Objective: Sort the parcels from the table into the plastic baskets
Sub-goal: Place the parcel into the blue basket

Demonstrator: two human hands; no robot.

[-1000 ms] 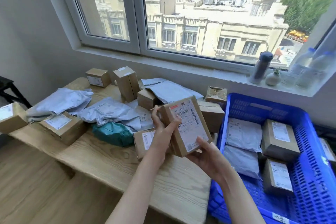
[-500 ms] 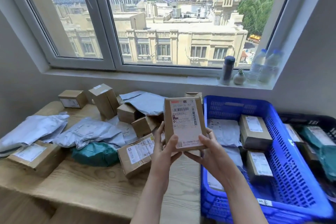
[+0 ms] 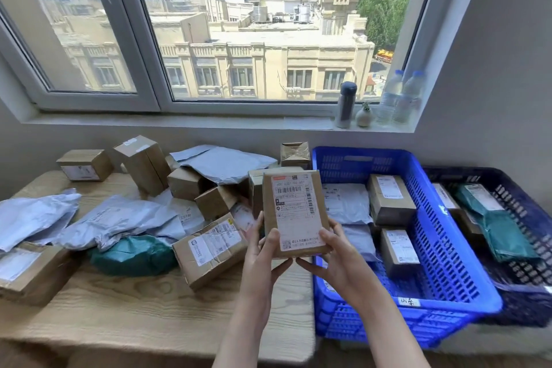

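A flat cardboard parcel (image 3: 295, 209) with a white shipping label stands upright above the table's right edge. My left hand (image 3: 265, 251) grips its lower left corner and my right hand (image 3: 334, 257) grips its lower right corner, label facing me. The wooden table (image 3: 143, 308) carries several cardboard boxes, grey mailer bags and a green mailer bag (image 3: 134, 254). To the right stands a blue plastic basket (image 3: 448, 287) with several boxes and grey bags inside. Further right a dark blue basket (image 3: 528, 212) holds a green bag and boxes.
The window sill behind carries a dark flask (image 3: 346, 104), a small vase (image 3: 363, 116) and two water bottles (image 3: 400, 98). A taped box (image 3: 212, 248) lies just left of my left hand. Bare table front shows below the parcels.
The held parcel has been turned from tilted to upright with its label square to me. My view has lifted and shifted right, bringing the dark blue basket into sight.
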